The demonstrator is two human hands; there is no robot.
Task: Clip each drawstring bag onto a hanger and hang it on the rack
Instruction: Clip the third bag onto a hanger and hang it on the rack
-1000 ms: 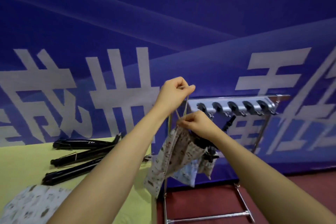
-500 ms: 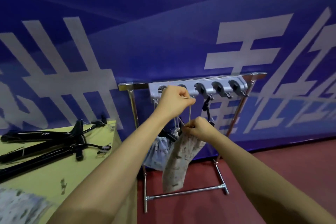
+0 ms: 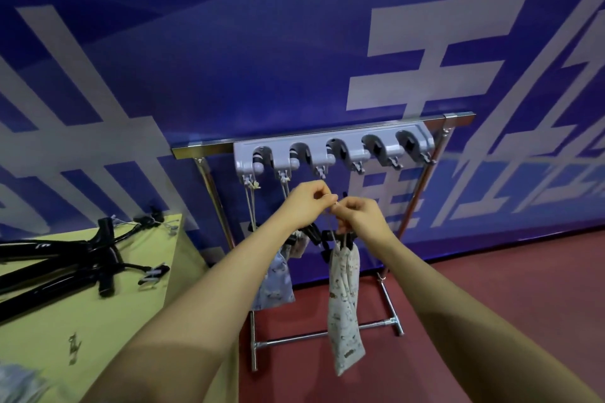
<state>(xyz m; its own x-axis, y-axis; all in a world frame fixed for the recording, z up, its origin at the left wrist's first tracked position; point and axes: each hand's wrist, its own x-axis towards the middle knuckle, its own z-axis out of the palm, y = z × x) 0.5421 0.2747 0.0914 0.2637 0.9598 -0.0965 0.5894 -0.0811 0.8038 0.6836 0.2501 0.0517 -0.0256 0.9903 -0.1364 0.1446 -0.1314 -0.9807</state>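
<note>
Both hands are now meeting in front of the rack, a little below its row of hooks, where half a second ago the left hand was up at the hook bar and the right hand lower at the bag mouth. The left hand [image 3: 309, 203] is pinching the thin cord [image 3: 330, 230] at its top, and the right hand [image 3: 361, 217] is closing its grip on the same cord just beside it, fingers curled. From this cord the patterned drawstring bag [image 3: 344, 307] is hanging straight down, its mouth caught by a black hanger [image 3: 324, 240], at about 6 o'clock from the hands.

I judge that the step in hand is the hanging itself: the bag is already clipped and its cord loop is not yet on a hook. The next move is asking to open the loop and lift it toward the third hook [image 3: 322, 171], at 12 o'clock from the hands, which looks free. Two hooks at 11 o'clock are already carrying cords, and a pale blue bag [image 3: 276, 281] is hanging just beside the patterned one, so the room on that side is tight. Toward 3 o'clock the rack [image 3: 458, 116] is offering more free hooks and open space. At 9 o'clock the table [image 3: 98, 321] edge is standing near the left forearm, with spare hangers [image 3: 65, 271] lying on it.
</note>
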